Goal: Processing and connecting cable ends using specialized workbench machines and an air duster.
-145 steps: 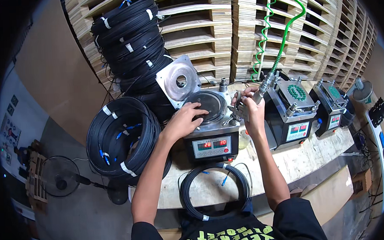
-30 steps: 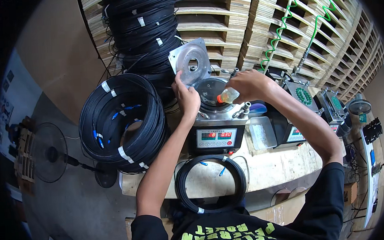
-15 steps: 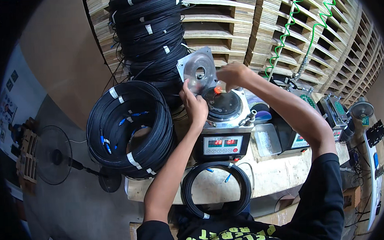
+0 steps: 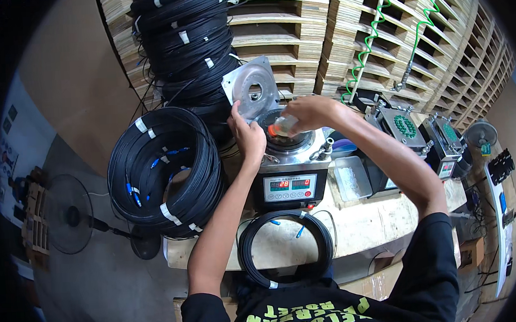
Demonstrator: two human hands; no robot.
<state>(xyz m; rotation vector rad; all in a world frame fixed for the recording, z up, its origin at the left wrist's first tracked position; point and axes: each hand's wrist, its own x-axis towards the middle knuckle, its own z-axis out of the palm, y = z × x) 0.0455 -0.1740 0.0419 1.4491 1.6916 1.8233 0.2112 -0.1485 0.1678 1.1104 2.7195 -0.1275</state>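
Note:
A grey machine (image 4: 288, 185) with red digit displays stands on the workbench (image 4: 364, 225). Its round top (image 4: 294, 143) lies uncovered, with a metal lid plate (image 4: 252, 92) tilted up behind it. My left hand (image 4: 248, 135) rests at the left rim of the round top. My right hand (image 4: 302, 114) hovers over the top, shut on a small clear bottle with an orange tip (image 4: 279, 126) that points down at the top. A black cable coil (image 4: 286, 247) lies on the bench in front of the machine.
A big bundle of black cable coils (image 4: 166, 171) sits left of the machine, more coils (image 4: 186, 43) are stacked behind. Similar machines (image 4: 403, 131) stand to the right, beside a clear tray (image 4: 351, 180). Wooden pallets (image 4: 333, 37) form the back wall. A floor fan (image 4: 70, 218) stands at left.
My right hand brought the small bottle from the right over the machine's round top. My left hand stayed at the rim. My head moved, shifting the view.

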